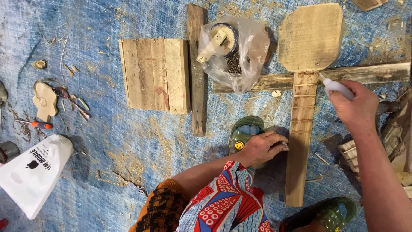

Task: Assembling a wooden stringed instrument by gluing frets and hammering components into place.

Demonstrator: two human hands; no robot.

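A: Step? Looks like gluing. Right hand (354,107) is clenched around a small white squeeze bottle (335,87), nozzle tip touching the top of the upright wooden slat (300,137), just under the octagon-shaped board (310,36).

B: Left hand (262,147)?

A: Not grasping anything, fingers extended, fingertips pressing the slat's left edge about midway down. It sits over a green shoe (243,134).

B: Where's the slat?

A: On the blue tarp floor (107,137), right side of the scene, running near to far, crossing a long horizontal plank (365,74).

B: Next move needs what, you think?

A: My guess: steady squeeze, keep the nozzle on the slat face, left hand keeps it from sliding. Slat has cross grooves, so the tip could catch.

B: Other stuff?

A: Panel of joined boards (154,75) far left of centre, clear plastic bag (234,51) with a wire brush and nails beside it, white bag (32,172) near left.
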